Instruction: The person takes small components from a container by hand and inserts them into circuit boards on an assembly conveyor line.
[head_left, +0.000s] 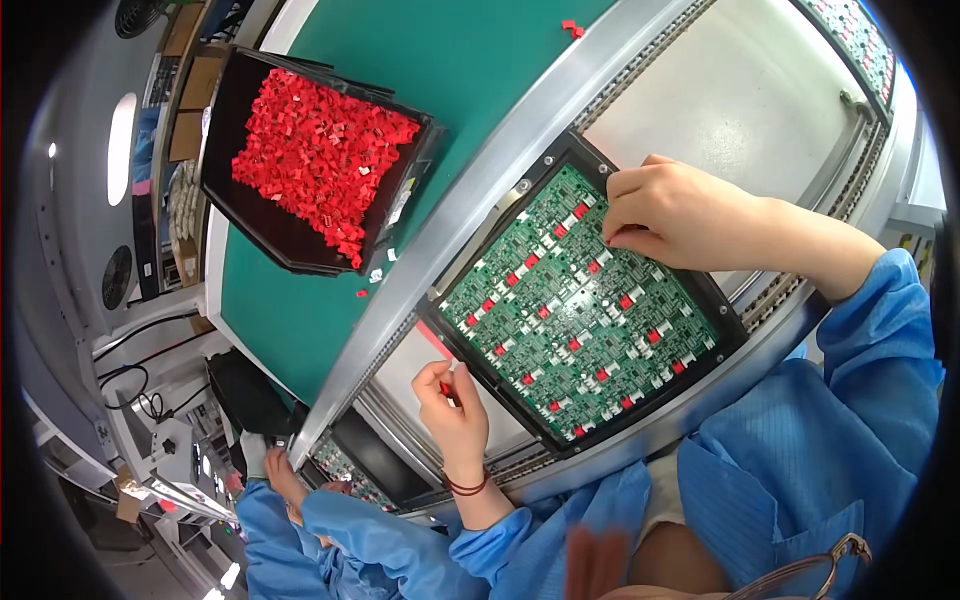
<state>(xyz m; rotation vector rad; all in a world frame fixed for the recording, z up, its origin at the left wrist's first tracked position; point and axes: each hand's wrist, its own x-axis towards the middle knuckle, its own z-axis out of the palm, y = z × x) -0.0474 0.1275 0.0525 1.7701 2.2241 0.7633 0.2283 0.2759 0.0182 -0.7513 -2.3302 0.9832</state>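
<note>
In front of me a green circuit board panel [565, 290], dotted with small white and red connectors, sits in a black frame [735, 335]. My right hand [675, 215] is over the panel's upper right edge, its thumb and fingers pinched on a small red connector that only partly shows at the fingertips. Beside the frame's left corner, my left hand [455, 410] is raised and closed. A bit of red connector [446, 389] peeks out between its curled fingers; whether it holds more than one is hidden.
A black bin [285, 245] heaped with red connectors [315, 150] stands on the green worktop [465, 70] beyond a metal conveyor rail [470, 215]. Another framed board [855, 40] is at the upper right. At lower left a co-worker's hands [285, 480] are near a further board.
</note>
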